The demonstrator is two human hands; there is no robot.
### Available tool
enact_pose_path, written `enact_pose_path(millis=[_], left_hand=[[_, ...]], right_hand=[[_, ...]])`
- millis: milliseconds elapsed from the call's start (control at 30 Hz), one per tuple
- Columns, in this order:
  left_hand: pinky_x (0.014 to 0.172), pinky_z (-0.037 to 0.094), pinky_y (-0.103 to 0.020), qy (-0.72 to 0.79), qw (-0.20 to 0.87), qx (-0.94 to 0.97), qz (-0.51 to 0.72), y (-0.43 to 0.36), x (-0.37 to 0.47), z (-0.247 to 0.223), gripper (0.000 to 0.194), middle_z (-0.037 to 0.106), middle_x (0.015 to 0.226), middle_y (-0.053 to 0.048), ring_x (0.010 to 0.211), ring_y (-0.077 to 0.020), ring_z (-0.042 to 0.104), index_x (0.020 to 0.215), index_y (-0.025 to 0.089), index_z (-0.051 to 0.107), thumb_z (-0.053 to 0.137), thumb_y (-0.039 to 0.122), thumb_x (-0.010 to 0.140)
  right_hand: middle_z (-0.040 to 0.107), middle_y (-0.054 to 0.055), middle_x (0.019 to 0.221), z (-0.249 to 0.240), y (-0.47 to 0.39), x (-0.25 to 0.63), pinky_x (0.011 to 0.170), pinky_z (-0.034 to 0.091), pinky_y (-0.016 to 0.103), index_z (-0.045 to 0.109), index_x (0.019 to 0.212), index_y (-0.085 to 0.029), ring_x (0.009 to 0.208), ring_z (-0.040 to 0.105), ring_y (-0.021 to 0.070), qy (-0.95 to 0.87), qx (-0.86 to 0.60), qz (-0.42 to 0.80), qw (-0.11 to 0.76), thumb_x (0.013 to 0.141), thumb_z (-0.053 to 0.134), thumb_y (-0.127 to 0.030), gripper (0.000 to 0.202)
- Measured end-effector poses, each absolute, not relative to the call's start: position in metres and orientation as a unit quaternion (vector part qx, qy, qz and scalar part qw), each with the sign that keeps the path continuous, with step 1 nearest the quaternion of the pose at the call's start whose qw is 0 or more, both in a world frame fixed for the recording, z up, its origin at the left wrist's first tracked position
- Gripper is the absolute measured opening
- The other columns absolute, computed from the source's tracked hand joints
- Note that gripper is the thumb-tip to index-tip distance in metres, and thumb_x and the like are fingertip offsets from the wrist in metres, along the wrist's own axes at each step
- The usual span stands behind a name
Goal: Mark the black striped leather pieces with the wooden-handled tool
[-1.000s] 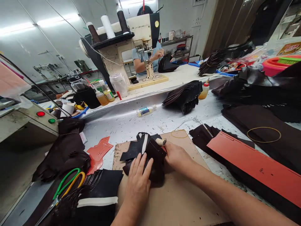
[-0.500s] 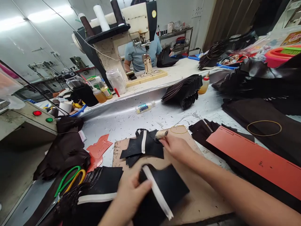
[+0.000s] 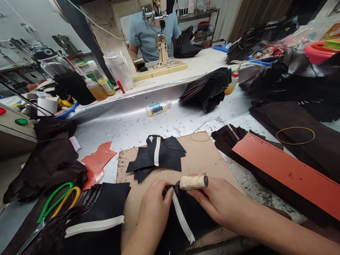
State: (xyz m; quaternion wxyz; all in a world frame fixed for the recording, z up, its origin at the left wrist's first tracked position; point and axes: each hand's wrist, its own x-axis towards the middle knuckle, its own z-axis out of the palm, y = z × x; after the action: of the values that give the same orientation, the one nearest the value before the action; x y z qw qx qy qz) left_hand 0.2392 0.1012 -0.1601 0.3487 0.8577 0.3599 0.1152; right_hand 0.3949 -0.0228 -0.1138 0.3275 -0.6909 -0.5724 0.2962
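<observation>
One dark piece (image 3: 199, 216) lies over the tan board (image 3: 217, 166), its upper edge pinched in the left hand (image 3: 155, 205), while the right hand (image 3: 220, 200) grips a cream-handled tool (image 3: 192, 181) at the white strip's (image 3: 183, 219) top. From it, stacked cut-outs (image 3: 170, 159) lie toward eleven o'clock, scissors (image 3: 41, 224) toward nine.

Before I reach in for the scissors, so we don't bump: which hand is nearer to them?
Left. The left hand is to the right of the scissors, across the stacked black pieces; the right hand, holding a pale-handled tool, is farther right.
</observation>
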Motion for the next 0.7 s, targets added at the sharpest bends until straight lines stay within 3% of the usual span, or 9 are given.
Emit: enact_pose_path(millis=[233, 367, 567, 700], left_hand=[[0.058, 0.046, -0.027, 0.339, 0.343, 0.866, 0.134, 0.105, 0.242, -0.162, 0.012, 0.06, 0.072, 0.001, 0.064, -0.0163, 0.056, 0.077, 0.021, 0.062, 0.061, 0.009, 0.073], [0.059, 0.046, -0.028, 0.297, 0.323, 0.891, 0.116, 0.111, 0.239, -0.165, 0.009, 0.059, 0.075, 0.001, 0.067, -0.0166, 0.057, 0.075, 0.021, 0.059, 0.058, 0.012, 0.079], [0.065, 0.049, -0.027, 0.188, 0.247, 0.932, 0.188, 0.111, 0.227, -0.176, 0.018, 0.061, 0.082, -0.003, 0.073, -0.016, 0.059, 0.088, 0.02, 0.062, 0.045, 0.017, 0.093], [0.064, 0.049, -0.025, 0.145, 0.203, 0.947, 0.201, 0.112, 0.222, -0.179, 0.021, 0.062, 0.083, -0.004, 0.076, -0.0164, 0.06, 0.088, 0.019, 0.062, 0.042, 0.014, 0.095]], right_hand=[[0.068, 0.008, 0.083, -0.127, -0.013, 0.386, 0.065, 0.044, 0.034, 0.061, 0.096, -0.018, 0.078, 0.067, 0.0279, -0.558, -0.754, 0.235, 0.255, 0.098, 0.034, -0.028, 0.028], [0.069, 0.009, 0.083, -0.129, -0.014, 0.385, 0.062, 0.044, 0.034, 0.061, 0.096, -0.018, 0.075, 0.067, 0.0288, -0.56, -0.764, 0.227, 0.227, 0.097, 0.034, -0.028, 0.029], [0.067, 0.006, 0.08, -0.138, -0.016, 0.384, 0.061, 0.044, 0.033, 0.06, 0.092, -0.02, 0.073, 0.067, 0.0259, -0.567, -0.764, 0.217, 0.217, 0.1, 0.032, -0.033, 0.032], [0.068, 0.006, 0.084, -0.133, -0.016, 0.389, 0.064, 0.046, 0.034, 0.06, 0.095, -0.02, 0.075, 0.066, 0.0262, -0.583, -0.752, 0.224, 0.211, 0.1, 0.033, -0.031, 0.031]])
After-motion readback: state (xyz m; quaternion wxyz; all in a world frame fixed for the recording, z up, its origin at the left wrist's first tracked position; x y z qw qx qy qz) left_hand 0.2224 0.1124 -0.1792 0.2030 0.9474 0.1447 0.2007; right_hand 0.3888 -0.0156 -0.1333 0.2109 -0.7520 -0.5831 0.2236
